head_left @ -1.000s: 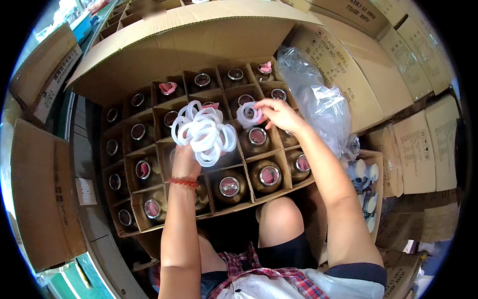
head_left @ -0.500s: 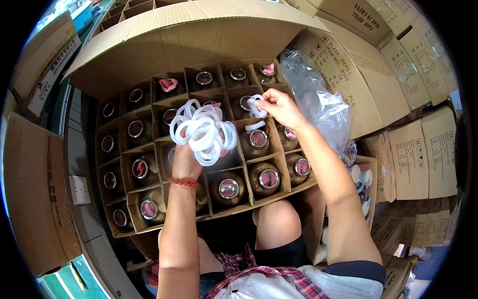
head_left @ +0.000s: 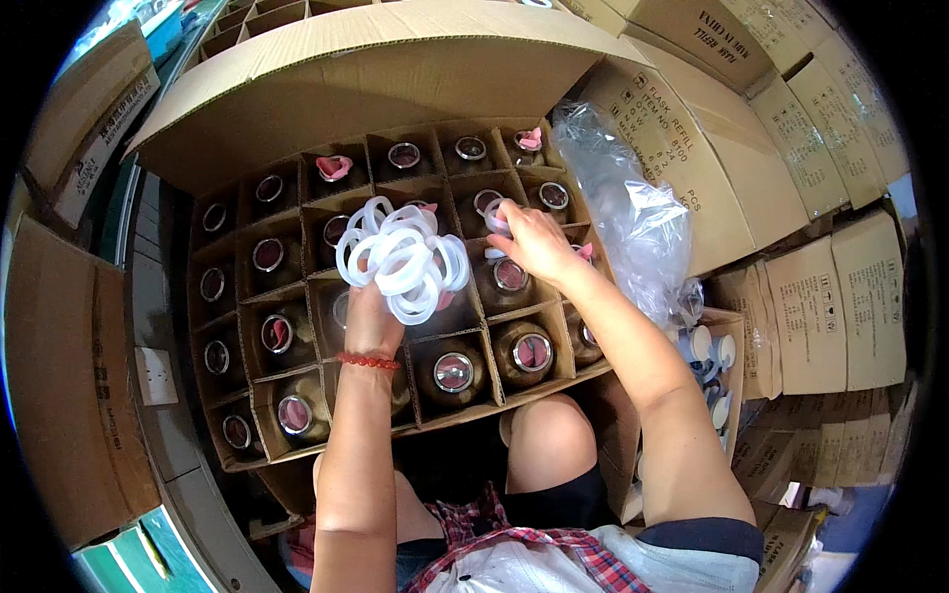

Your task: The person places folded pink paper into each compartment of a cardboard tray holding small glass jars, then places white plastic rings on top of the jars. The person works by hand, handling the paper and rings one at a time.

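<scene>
My left hand (head_left: pixel 372 314), a red bead bracelet at its wrist, holds up a loose bunch of translucent white plastic rings (head_left: pixel 407 262) over the middle of a divided carton (head_left: pixel 455 420). Fingers of that hand are partly covered by the rings. My right hand (head_left: pixel 540 243) pinches a white ring (head_left: pixel 496 219) just right of the bunch, close to the mouth of a flask refill (head_left: pixel 485 201). Another white ring piece (head_left: pixel 493 254) shows under its fingers, partly hidden. Glass flask refills (head_left: pixel 532 354) with silvery round mouths stand upright in the cells; pink material shows at several mouths.
A raised carton flap (head_left: pixel 376 74) closes off the far side. Clear plastic bags (head_left: pixel 638 217) lie along the right edge. At the lower right, an open box holds white-capped pieces (head_left: pixel 727 351). Stacked brown cartons (head_left: pixel 806 326) stand farther right; a tall carton (head_left: pixel 74 385) is at left.
My right hand has moved slightly left and nearer to me with its ring, uncovering a flask mouth beyond it. My left hand and its bunch of rings have barely moved.
</scene>
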A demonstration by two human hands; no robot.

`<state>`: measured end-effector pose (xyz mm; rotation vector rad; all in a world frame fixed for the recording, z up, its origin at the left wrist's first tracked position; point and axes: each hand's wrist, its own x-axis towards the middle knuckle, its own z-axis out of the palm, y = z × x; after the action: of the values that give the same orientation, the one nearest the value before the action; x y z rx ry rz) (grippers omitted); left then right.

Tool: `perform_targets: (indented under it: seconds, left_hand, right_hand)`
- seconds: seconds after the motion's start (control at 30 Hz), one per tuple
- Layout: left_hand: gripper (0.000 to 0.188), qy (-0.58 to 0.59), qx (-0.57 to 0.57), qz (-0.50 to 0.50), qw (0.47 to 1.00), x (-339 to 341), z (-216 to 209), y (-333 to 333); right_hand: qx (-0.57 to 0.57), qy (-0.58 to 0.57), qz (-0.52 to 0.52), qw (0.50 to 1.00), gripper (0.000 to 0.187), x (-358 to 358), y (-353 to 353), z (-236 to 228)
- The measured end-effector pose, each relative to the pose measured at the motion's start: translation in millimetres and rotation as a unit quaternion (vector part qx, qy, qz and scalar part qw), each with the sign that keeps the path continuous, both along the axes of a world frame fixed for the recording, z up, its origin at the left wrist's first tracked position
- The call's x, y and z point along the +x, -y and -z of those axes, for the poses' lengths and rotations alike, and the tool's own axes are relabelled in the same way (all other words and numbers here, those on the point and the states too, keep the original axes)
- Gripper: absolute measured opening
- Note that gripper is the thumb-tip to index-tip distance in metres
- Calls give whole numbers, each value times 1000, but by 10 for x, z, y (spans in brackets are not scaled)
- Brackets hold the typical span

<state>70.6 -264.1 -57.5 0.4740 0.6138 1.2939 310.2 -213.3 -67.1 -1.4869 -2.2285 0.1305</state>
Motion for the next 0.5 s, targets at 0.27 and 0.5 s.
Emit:
perform_targets:
  seconds: [0.27,0.5]
  left_hand:
    - [43,1,-18,-3,1000,-50,6,6]
    - [44,-6,-17,0,1000,-44,-87,14]
  right_hand:
    - [-179,-450,74,872,22,211,-266,-250]
    - [-241,-704,179,644,23,670,-1040,-28]
